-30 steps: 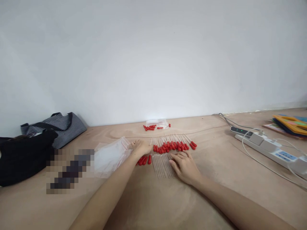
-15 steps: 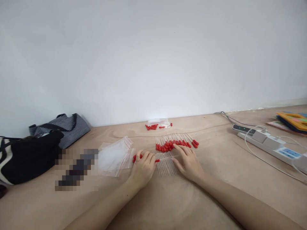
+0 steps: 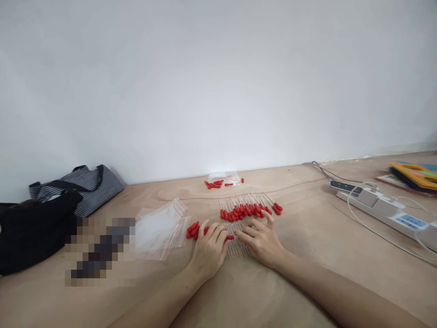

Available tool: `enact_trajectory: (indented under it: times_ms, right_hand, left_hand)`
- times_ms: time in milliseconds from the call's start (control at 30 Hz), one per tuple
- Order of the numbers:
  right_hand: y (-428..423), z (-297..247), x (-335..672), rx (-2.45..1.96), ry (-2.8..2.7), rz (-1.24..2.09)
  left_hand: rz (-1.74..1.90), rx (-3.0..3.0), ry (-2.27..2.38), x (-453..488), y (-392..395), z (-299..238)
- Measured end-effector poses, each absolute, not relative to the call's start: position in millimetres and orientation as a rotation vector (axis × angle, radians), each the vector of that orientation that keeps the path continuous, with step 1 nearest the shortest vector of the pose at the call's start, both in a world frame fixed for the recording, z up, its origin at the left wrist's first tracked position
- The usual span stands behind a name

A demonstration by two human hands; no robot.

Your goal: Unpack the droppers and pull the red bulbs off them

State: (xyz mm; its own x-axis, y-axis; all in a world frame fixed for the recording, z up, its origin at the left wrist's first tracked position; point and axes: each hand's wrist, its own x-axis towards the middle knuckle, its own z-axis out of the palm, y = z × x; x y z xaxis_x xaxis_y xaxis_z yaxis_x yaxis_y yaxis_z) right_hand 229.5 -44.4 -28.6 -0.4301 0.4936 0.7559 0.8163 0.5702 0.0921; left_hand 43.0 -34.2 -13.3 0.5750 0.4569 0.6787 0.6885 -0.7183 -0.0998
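Note:
My left hand (image 3: 209, 249) and my right hand (image 3: 260, 241) meet over a row of clear glass tubes (image 3: 236, 243) on the tan surface. Between their fingertips lies one tube with a red rubber bulb (image 3: 230, 237); both hands pinch at it. A small heap of loose red bulbs (image 3: 193, 229) lies just left of my left fingers. Behind the hands is a row of finished droppers with red bulbs (image 3: 247, 209). Further back sits a small clear bag with a few red bulbs (image 3: 218, 182).
A pile of clear zip bags (image 3: 160, 225) lies at the left, beside a blurred patch (image 3: 99, 249) and dark and striped bags (image 3: 51, 207). At the right are a white power strip (image 3: 385, 210) with cables and colourful books (image 3: 413, 175). A white wall stands behind.
My left hand came back from the zip bags to the tube row and now meets my right hand over one tube with a red bulb. My right hand drew slightly nearer.

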Motion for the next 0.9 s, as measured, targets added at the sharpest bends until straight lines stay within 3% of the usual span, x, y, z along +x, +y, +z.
enact_trajectory:
  times_ms: [900]
  right_hand:
    - [-47.9,-25.7,226.5,-1.065,-2.253,-0.464]
  left_hand:
    - [-0.828,-2.591,-0.982,43.7,-36.4,-13.0]
